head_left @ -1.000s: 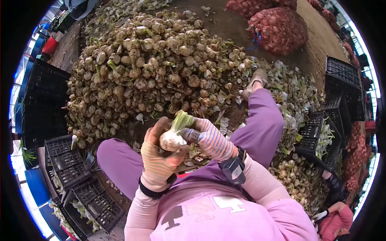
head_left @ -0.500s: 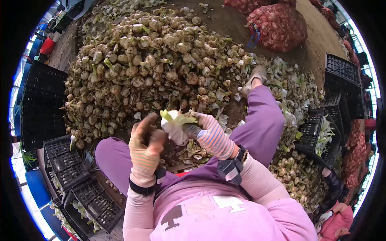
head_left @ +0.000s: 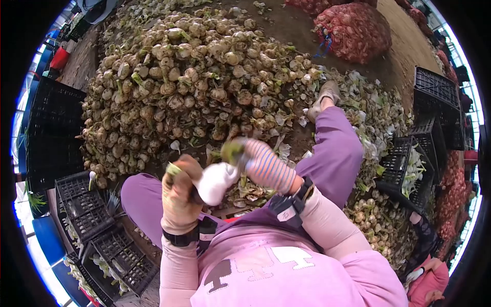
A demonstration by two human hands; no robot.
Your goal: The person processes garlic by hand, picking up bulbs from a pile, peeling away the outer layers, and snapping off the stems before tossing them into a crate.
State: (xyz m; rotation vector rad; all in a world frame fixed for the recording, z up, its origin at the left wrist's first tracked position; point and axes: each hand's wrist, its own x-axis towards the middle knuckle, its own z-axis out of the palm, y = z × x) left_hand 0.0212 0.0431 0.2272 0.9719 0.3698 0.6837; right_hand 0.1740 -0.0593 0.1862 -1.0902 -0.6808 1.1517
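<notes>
In the head view, the left hand (head_left: 180, 197) clasps one end of a white bulb (head_left: 217, 183), a green stub (head_left: 174, 168) poking from its curled fingers. The right hand (head_left: 272, 166), just beside the bulb, appears to pinch a blurred green leaf (head_left: 233, 150). Husk and bulb seem to be parting, work that calls for a firm left grip against the right's pull. A soiled heap (head_left: 174, 87) lies beyond both grips; black crates (head_left: 84, 202) stand left of them.

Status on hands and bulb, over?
Left hand closed on bulb's stem end. Right hand close by, fingertips blurred, grip unclear. Nothing visibly in the way.
</notes>
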